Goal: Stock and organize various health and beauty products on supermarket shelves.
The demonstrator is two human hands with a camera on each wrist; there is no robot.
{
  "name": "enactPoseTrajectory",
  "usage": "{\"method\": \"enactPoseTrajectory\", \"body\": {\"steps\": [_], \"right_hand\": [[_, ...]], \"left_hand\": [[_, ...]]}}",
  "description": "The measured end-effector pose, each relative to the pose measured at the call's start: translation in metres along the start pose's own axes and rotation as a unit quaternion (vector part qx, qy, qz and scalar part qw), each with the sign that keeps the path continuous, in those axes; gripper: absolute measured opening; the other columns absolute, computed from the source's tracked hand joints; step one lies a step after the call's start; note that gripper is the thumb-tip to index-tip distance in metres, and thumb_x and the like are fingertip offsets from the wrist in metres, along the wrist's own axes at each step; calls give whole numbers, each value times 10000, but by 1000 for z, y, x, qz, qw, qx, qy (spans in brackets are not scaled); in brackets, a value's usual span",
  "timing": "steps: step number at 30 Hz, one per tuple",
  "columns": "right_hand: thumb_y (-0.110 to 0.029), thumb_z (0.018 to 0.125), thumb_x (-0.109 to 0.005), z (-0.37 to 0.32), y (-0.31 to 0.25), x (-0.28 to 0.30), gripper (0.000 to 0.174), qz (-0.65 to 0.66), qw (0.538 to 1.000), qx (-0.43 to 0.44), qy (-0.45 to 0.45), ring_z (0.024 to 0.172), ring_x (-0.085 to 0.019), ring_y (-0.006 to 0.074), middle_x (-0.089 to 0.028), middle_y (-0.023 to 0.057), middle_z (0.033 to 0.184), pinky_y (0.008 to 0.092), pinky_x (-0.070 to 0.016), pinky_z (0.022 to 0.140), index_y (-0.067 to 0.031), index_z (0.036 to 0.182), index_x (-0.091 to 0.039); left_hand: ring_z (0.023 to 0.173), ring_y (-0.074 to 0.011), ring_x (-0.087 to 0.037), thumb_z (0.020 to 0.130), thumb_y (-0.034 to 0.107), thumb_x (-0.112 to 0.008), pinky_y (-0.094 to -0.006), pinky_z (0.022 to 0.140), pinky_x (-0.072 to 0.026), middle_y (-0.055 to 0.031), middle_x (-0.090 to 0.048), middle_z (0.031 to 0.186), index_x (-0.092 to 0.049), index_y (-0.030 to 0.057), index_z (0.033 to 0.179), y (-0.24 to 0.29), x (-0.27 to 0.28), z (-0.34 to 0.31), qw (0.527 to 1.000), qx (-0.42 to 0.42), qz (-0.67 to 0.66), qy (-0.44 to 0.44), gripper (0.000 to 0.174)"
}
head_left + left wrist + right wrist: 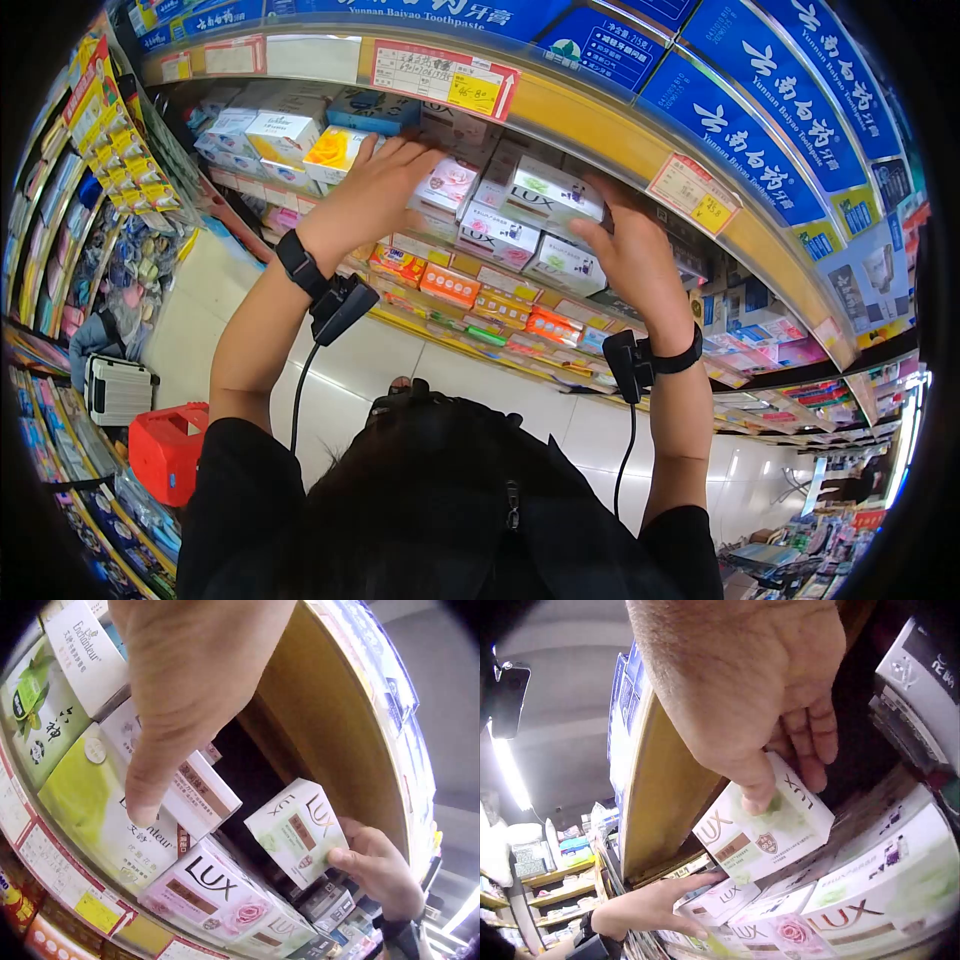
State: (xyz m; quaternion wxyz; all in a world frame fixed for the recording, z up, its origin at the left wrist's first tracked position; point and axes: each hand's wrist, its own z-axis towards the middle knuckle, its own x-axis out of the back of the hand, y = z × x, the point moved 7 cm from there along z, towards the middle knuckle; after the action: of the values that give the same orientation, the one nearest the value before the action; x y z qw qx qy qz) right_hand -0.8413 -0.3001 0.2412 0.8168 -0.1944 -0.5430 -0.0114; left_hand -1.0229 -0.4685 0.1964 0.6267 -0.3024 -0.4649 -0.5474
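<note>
In the head view my right hand grips the end of a white-and-green LUX soap box, raised and tilted over the row of LUX boxes. The right wrist view shows the thumb on the printed face of this soap box, with the other fingers behind it. My left hand reaches over the boxes to the left, fingers fairly straight, beside a pink LUX soap box. Its thumb lies across a yellow-green Enchanteur box in the left wrist view; its fingertips are hidden there.
More LUX boxes line the shelf front. Above hangs a yellow shelf edge with price tags, bearing blue toothpaste boxes. Orange packs fill a lower shelf. A red container stands on the floor at left.
</note>
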Motion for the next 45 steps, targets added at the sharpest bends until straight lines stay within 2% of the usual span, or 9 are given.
{"method": "enactPoseTrajectory", "body": {"steps": [5,7,8,10,14,20,25,41,45], "right_hand": [[-228,872,-665,-4,16,0,490,-26,999,-34,6,857,-616,373,-628,241,1038,415,-484,782,-54,1312,-538],[-211,862,-674,-6,18,6,495,-30,998,-43,33,836,-606,357,-615,237,1063,410,-484,780,-38,1305,-537],[-211,862,-674,-7,18,7,495,-31,998,-48,33,836,-606,357,-615,237,1063,410,-484,780,-38,1305,-537],[-197,849,-681,-7,20,8,498,-49,995,-79,20,880,-610,385,-607,252,1084,435,-483,782,-25,1295,-538],[-188,849,-671,-10,14,9,484,-95,994,-33,51,947,-598,429,-604,276,1082,466,-477,800,-18,1283,-539],[-139,843,-659,-19,13,14,455,-86,986,-135,-49,1010,-577,454,-606,294,1078,482,-466,851,-7,1266,-556],[-112,840,-654,-27,0,22,440,-91,994,-57,-1,1033,-580,432,-609,277,1111,459,-465,887,5,1254,-563],[-75,788,-692,-44,17,18,429,-82,996,-21,-19,1106,-538,380,-605,186,1135,436,-445,932,-12,1195,-571],[-85,771,-719,-44,7,25,450,-140,988,38,44,1130,-522,368,-604,166,1171,432,-426,966,-26,1195,-581]], "left_hand": [[1204,-334,-481,647,167,-828,-463,1054,-313,-125,-589,1181,-521,41,1299,-6,0,12,999,-12,-17,-26,731],[1244,-359,-454,671,174,-829,-437,1051,-359,-185,-540,1288,-486,50,1352,-15,1,16,988,95,-45,-116,773],[1244,-359,-454,671,174,-829,-437,1051,-359,-185,-540,1288,-486,50,1352,-18,-2,17,988,91,-47,-118,773],[1182,-387,-503,682,249,-820,-433,1030,-392,-218,-583,1211,-509,40,1329,-19,13,20,994,29,-103,15,747],[1181,-399,-502,690,252,-816,-438,1024,-410,-233,-563,1255,-494,42,1349,-8,13,20,994,22,-103,8,762],[1167,-388,-504,690,235,-819,-429,1012,-419,-211,-577,1213,-496,36,1344,17,3,24,992,1,-128,0,756],[1171,-356,-480,676,213,-818,-406,1012,-413,-188,-557,1202,-512,13,1289,42,-8,27,987,-44,-151,3,713],[1176,-354,-462,703,206,-805,-400,1023,-409,-178,-530,1239,-486,-3,1316,66,-33,36,990,-40,-134,-19,722],[1186,-362,-456,725,215,-796,-405,1025,-408,-184,-524,1245,-480,-10,1318,68,-35,35,989,-48,-137,-4,710]]}}
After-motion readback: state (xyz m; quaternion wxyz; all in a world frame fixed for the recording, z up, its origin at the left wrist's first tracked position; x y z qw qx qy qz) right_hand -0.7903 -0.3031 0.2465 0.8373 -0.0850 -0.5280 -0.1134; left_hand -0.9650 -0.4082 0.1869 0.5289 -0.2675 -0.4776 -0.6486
